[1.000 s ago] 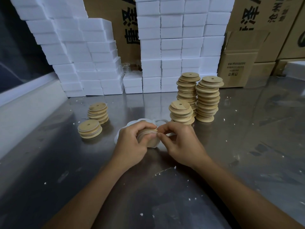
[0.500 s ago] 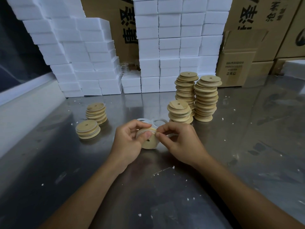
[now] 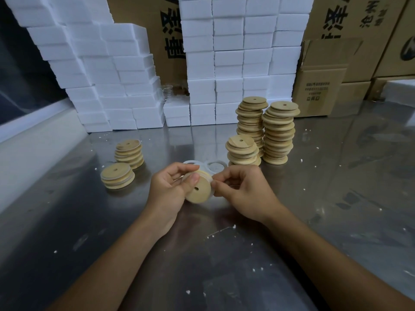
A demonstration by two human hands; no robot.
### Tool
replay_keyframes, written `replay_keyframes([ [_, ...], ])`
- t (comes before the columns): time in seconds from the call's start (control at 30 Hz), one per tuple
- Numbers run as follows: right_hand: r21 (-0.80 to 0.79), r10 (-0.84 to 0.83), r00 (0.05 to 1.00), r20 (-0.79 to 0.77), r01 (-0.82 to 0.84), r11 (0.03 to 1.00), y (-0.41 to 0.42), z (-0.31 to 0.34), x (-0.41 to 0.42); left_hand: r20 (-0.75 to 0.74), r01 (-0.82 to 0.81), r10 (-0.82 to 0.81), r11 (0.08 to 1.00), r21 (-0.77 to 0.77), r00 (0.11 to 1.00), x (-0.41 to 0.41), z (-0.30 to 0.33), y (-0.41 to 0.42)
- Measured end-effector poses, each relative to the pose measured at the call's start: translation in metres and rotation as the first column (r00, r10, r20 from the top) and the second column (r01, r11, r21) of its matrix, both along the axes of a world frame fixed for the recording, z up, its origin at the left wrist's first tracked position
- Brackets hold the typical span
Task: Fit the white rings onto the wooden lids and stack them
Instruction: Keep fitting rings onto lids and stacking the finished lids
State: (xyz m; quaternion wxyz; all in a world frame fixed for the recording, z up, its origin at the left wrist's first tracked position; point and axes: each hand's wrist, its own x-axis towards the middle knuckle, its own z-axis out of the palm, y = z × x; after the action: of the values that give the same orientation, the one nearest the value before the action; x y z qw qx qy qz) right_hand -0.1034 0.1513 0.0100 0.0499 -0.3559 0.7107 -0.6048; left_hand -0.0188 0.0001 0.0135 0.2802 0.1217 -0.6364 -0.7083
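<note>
The steel table point(image 3: 336, 198) carried everything; along its far edge stood walls of white foam blocks point(image 3: 242, 63) and brown cartons point(image 3: 323, 86) printed with large dark Chinese characters, cropped and too partial to read with confidence, while the small label on the nearest carton was too blurred to make out. Right of centre, toward the far edge, rose two tall stacks of bare wooden lids point(image 3: 278, 133) and a shorter one point(image 3: 242, 151); toward the left edge sat two low stacks of ringed lids point(image 3: 123, 162). Near the table's middle, loose white rings point(image 3: 213, 166) lay flat just behind the hands. The left hand point(image 3: 166, 191) gripped one wooden lid point(image 3: 198, 189) on edge, thumb pressed on its face, while the right hand point(image 3: 244, 194) pinched the white ring point(image 3: 210, 182) at the lid's rim. Done well, the ring probably wanted seating evenly into its groove, walked round the rim bit by bit, with the lid turned rather than the ring stretched.
</note>
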Motion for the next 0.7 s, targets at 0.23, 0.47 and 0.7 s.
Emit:
replay_keyframes([
  [0.23, 0.03, 0.02, 0.999, 0.032, -0.021, 0.999, -0.0018, -0.0002, 0.0049, -0.014, 0.012, -0.011, 0.993, 0.12, 1.0, 0.0002, 0.0028, -0.0025],
  [0.47, 0.019, 0.074, 0.99, 0.117, -0.077, 0.997, -0.0045, -0.0004, 0.0084, -0.063, 0.009, 0.003, 0.981, 0.191, 0.998, -0.0006, 0.0046, -0.0033],
  [0.7, -0.061, 0.068, 0.987, 0.146, -0.06, 0.996, -0.007, -0.0012, 0.0105, -0.066, -0.014, 0.026, 0.983, 0.183, 0.997, -0.0017, 0.0033, -0.002],
])
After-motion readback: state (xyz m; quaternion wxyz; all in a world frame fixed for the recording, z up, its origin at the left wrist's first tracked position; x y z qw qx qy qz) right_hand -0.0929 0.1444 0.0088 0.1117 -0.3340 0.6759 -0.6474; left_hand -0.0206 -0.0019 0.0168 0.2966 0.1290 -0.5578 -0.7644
